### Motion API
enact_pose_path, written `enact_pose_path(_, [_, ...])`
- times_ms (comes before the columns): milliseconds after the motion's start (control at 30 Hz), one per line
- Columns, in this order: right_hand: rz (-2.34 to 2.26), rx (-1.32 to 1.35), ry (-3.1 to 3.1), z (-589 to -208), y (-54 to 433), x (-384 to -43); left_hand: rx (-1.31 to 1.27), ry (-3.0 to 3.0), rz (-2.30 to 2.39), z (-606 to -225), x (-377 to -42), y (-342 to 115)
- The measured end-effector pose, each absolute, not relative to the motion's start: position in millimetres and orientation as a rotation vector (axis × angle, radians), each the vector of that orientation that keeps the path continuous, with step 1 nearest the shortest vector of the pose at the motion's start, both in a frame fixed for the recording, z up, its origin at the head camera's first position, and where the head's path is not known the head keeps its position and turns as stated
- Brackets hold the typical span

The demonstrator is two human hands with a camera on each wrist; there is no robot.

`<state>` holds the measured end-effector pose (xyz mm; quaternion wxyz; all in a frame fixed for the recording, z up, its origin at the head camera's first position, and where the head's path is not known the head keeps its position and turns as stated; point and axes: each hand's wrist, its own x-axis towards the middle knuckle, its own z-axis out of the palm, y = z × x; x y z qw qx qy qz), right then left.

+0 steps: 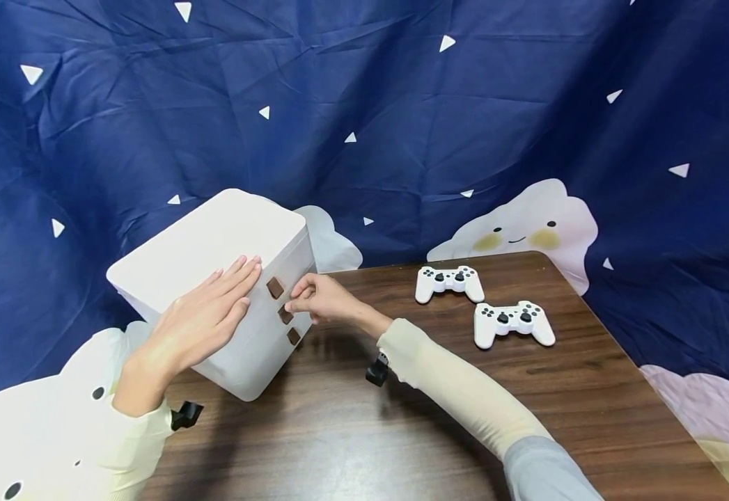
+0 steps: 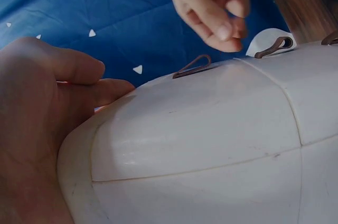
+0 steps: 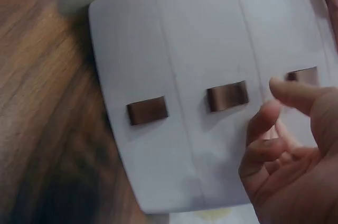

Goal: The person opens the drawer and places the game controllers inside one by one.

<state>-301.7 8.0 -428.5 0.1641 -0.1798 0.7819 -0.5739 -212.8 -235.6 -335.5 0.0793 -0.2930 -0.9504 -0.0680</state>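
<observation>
A white drawer cabinet stands at the left of the table, with three brown pull tabs on its front: the top tab, the middle tab and the bottom tab. My left hand rests flat on the cabinet's top near the front edge, fingers straight. Just in front of the tabs is my right hand. In the right wrist view this hand has thumb and forefinger apart near the top tab, with nothing between them. Thin seams divide the closed drawers.
Two white game controllers lie on the brown wooden table, toward the right. A blue curtain with white triangles and clouds hangs behind. Each wrist wears a small black camera.
</observation>
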Motion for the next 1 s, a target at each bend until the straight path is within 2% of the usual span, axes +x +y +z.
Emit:
enact_pose_path(333, [-1.677, -0.381, 2.148, -455, -2, -293, -0.878, -2.826, -0.217, -338, -214, -236])
enact_pose_path(533, [-1.696, -0.308, 2.121, -459, -5, -290, -0.873, -2.819, -0.212, -338, -213, -237])
enact_pose_path(1000, [-1.556, -0.452, 2.046, -459, -12, -297, -0.861, -2.829, -0.222, -338, -214, -236])
